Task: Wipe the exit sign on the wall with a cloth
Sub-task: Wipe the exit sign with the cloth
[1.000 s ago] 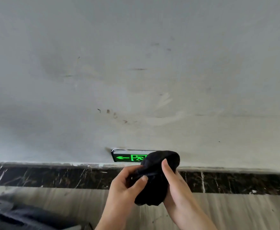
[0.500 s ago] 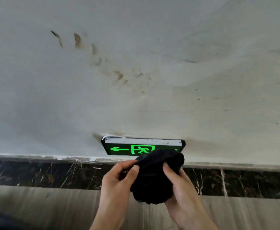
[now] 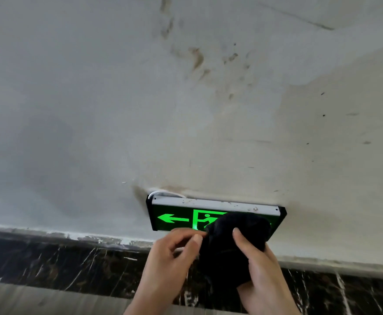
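The exit sign (image 3: 179,215) is a black box with a glowing green arrow and running figure and a scuffed silver top strip, fixed low on the wall. A bunched black cloth (image 3: 229,244) covers the sign's right half. My right hand (image 3: 261,276) grips the cloth from below and the right, thumb on its front. My left hand (image 3: 170,260) pinches the cloth's left edge between thumb and fingers, just below the sign's lower edge.
The wall (image 3: 95,110) is pale grey plaster with brown smudges (image 3: 197,60) above the sign. A thin white cable (image 3: 163,192) curls out behind the sign's top left corner. Dark veined marble skirting (image 3: 49,260) runs beneath, with pale floor (image 3: 38,301) below.
The view has closed in on the sign, which now looks larger. Both hands have lifted the cloth from below the sign up over its right half.
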`<state>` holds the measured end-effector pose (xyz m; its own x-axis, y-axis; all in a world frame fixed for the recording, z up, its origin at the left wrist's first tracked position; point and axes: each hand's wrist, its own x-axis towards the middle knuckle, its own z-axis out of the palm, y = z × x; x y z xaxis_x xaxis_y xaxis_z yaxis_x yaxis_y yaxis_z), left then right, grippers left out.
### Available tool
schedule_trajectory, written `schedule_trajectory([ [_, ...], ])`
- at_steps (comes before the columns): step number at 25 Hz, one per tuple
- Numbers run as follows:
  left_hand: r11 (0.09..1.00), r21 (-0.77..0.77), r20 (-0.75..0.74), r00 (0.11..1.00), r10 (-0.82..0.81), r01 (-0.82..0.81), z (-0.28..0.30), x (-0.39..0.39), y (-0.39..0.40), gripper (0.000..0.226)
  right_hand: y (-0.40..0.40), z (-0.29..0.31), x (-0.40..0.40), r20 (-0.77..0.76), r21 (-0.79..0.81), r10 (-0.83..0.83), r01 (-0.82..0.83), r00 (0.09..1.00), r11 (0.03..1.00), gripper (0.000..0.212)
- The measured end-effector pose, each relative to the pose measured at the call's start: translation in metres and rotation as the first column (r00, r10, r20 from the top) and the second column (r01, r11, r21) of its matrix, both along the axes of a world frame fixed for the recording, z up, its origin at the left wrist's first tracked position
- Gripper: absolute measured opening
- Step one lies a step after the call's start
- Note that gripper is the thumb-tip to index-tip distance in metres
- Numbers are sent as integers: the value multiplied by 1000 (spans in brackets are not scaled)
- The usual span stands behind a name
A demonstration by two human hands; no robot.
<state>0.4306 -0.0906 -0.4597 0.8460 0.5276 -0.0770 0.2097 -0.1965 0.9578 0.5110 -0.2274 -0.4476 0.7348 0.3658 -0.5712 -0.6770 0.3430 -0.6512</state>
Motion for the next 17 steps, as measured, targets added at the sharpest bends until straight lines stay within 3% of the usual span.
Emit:
schedule_trajectory([
  [2, 994, 64, 57, 994, 89, -93, 6, 4, 9, 30, 1, 0, 1, -13, 19, -37, 37, 999, 999, 42],
  [5, 880, 422, 251, 961, 117, -217, 30, 18, 28, 23, -2, 2, 0, -41, 61, -59, 62, 997, 996, 45],
  [8, 515, 759, 469, 883, -6, -399, 58, 45, 52, 35, 0, 5, -2, -22, 82, -84, 86, 996, 993, 49],
  [11, 146, 850, 526, 827, -196, -506, 92, 80, 80, 40, 3, 9, -4, 3, 82, -104, 104, 995, 991, 54],
  [14, -109, 853, 446, 822, -355, -510, 105, 105, 101, 50, 1, 8, -3, 15, 41, -84, 83, 996, 996, 60],
  [17, -255, 829, 346, 814, -466, -498, 106, 121, 113, 54, 2, 6, -3, 73, 12, -114, 114, 991, 993, 58],
])
